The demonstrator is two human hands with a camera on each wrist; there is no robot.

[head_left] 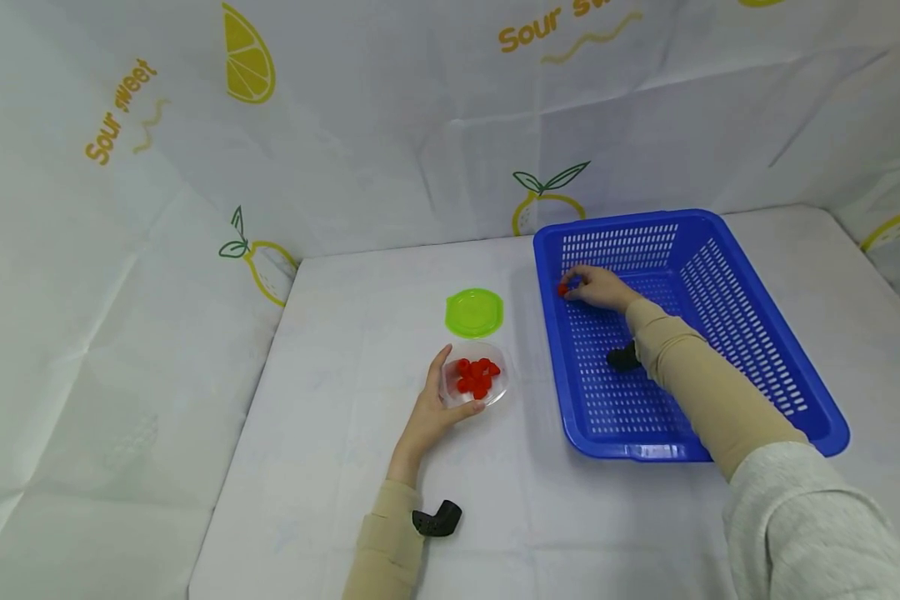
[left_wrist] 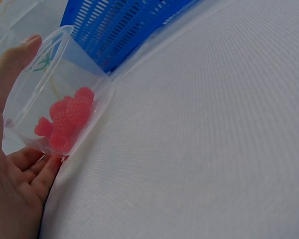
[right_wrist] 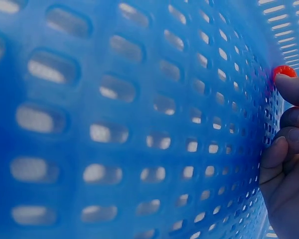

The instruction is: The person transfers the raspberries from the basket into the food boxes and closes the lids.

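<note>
My left hand [head_left: 425, 417] holds a clear plastic container [head_left: 498, 354] upright on the table, thumb on one side and fingers on the other. Several red raspberries [head_left: 476, 377] lie in it; the left wrist view shows these raspberries [left_wrist: 65, 119] through the container's wall. Over in the blue basket [head_left: 558, 392], near its far left corner, my right hand [head_left: 600, 287] pinches one red raspberry [head_left: 562, 290]. Part of that raspberry [right_wrist: 285, 71] shows past the thumb in the right wrist view; the rest is hidden.
A green lid [head_left: 474, 313] lies flat just behind the container. White cloth covers the table [head_left: 345, 375], with lemon-printed sheets rising at the back and left. Perforated walls surround the basket's inside. Black wrist devices [head_left: 437, 518] sit at both wrists.
</note>
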